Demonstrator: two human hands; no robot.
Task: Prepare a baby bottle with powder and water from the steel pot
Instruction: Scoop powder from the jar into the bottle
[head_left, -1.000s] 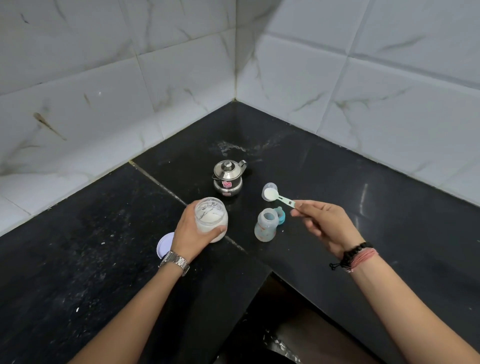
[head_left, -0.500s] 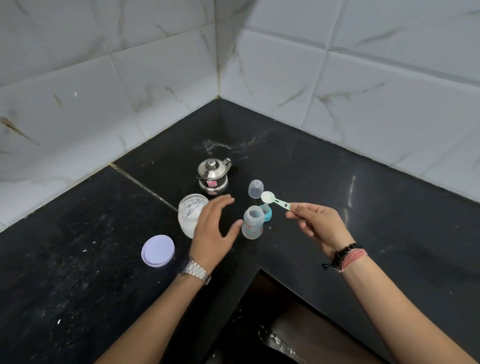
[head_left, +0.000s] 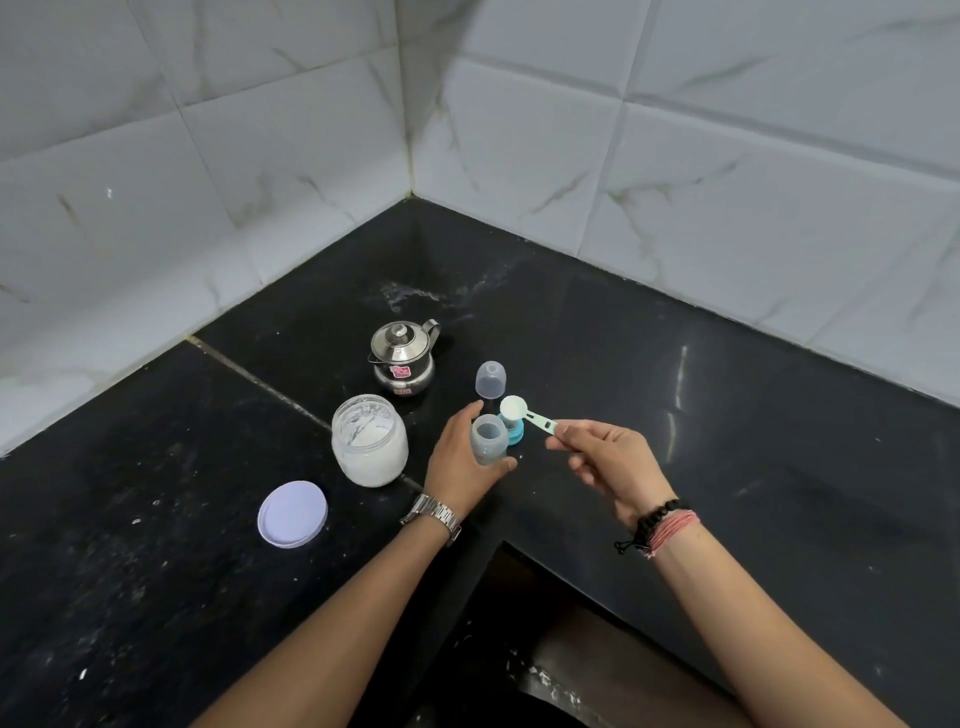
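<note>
A small open baby bottle (head_left: 488, 440) stands on the black counter (head_left: 727, 415). My left hand (head_left: 460, 462) holds it, fingers behind and thumb in front. My right hand (head_left: 605, 457) pinches the handle of a pale green scoop (head_left: 524, 413) heaped with white powder, its bowl just above and right of the bottle's mouth. The open powder jar (head_left: 370, 447) stands to the left. A lidded steel pot (head_left: 401, 357) sits behind it.
The jar's white lid (head_left: 292, 513) lies at the left front. A clear bottle cap (head_left: 490, 380) stands behind the bottle, and a blue nipple ring (head_left: 513, 434) lies beside it. Tiled walls meet in a corner behind. The counter has a cut-out edge below my hands.
My left hand let go of the powder jar and moved right to take hold of the baby bottle. The scoop of powder came down toward the bottle's mouth.
</note>
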